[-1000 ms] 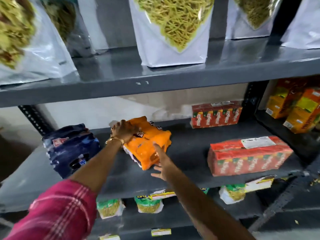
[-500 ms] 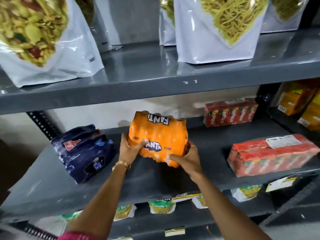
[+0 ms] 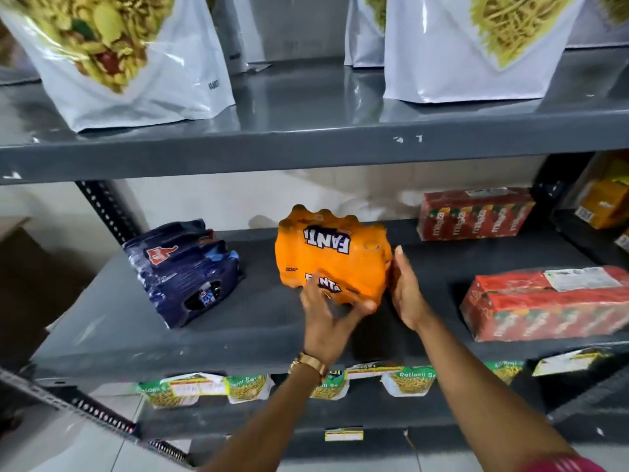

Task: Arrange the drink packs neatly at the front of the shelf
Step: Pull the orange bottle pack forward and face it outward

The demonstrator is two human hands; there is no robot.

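An orange Fanta pack stands in the middle of the grey middle shelf, its label facing me. My left hand, with a gold watch on the wrist, grips the pack's lower front edge; its fingers are blurred. My right hand lies against the pack's right side, with its fingers hidden behind the pack. To the left, a dark blue drink pack sits tilted and askew. At the shelf's front right lies a red juice-carton pack. A second red pack stands at the back right.
The upper shelf's edge hangs just above, carrying large white snack bags. Yellow and orange cartons fill the neighbouring bay on the right. Small snack packets line the shelf below. A perforated upright stands at the left rear.
The Fanta pack went from lying askew to standing upright between both hands. It has since shifted slightly, and my left hand has slid from its left side to its lower front edge.
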